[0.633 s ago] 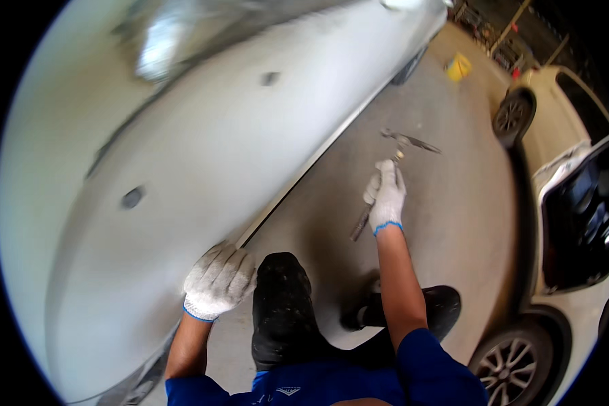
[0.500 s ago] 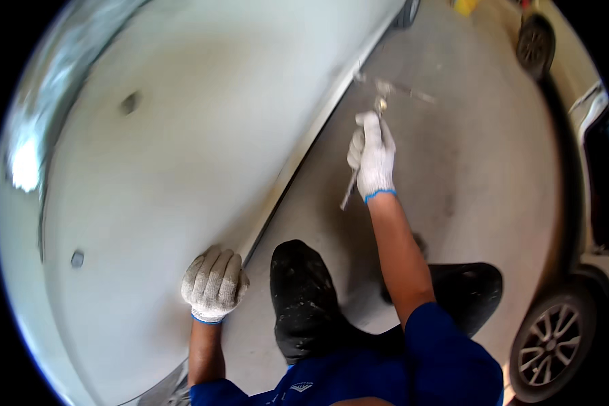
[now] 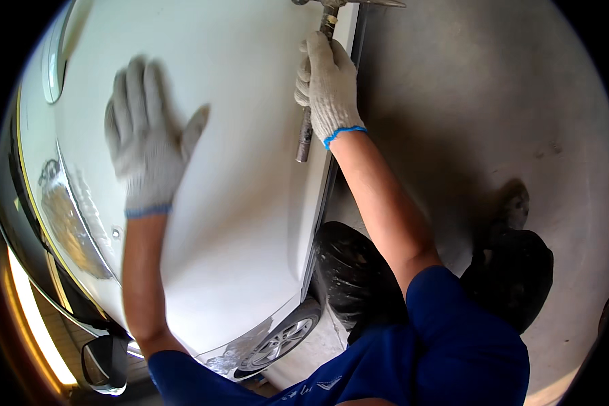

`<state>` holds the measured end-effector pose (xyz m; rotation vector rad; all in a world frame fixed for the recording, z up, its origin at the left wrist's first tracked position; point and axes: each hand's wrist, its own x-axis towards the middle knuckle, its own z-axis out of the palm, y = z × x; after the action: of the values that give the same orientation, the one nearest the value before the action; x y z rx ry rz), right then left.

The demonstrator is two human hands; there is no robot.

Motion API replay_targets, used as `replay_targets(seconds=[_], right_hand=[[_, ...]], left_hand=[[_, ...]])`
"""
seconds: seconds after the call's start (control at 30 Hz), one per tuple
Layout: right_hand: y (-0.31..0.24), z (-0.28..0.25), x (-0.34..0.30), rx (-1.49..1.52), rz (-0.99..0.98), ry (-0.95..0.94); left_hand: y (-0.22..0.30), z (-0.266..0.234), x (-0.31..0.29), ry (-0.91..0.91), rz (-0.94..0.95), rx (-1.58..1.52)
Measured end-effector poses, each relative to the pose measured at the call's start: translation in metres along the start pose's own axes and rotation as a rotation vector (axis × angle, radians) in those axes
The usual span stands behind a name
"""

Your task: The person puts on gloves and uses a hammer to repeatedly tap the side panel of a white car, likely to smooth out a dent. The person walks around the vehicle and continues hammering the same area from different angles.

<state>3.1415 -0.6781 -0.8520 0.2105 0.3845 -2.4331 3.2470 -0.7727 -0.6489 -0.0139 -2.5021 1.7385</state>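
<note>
A white car door panel fills the left and middle of the view. Over it, my left hand, in a pale knitted glove with a blue cuff, is stretched flat with fingers spread and thumb out; whether the whole palm touches is hard to tell. My right hand, gloved alike, is wrapped round the handle of a body hammer near the panel's right edge. The hammer's pointed head is at the top rim of the view, partly cut off, and its handle end sticks out below my fist.
A bare, sanded patch shows on the bodywork at left, with a door handle higher up. A side mirror and a wheel are at lower left and centre. Grey concrete floor stretches along the right, beside my bent legs.
My left hand has gone from curled near the panel's lower edge to spread out farther up on it. My right hand has brought the hammer from above the floor to the panel's edge. The view has shifted.
</note>
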Motion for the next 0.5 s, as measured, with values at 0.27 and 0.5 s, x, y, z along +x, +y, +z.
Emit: replay_targets(seconds=[0.27, 0.5], right_hand=[[-0.016, -0.016, 0.022, -0.024, -0.078, 0.072], [-0.009, -0.023, 0.027, -0.156, -0.165, 0.045]], left_hand=[[0.103, 0.051, 0.087, -0.183, 0.178, -0.037], [0.106, 0.058, 0.059, -0.218, 0.297, -0.117]])
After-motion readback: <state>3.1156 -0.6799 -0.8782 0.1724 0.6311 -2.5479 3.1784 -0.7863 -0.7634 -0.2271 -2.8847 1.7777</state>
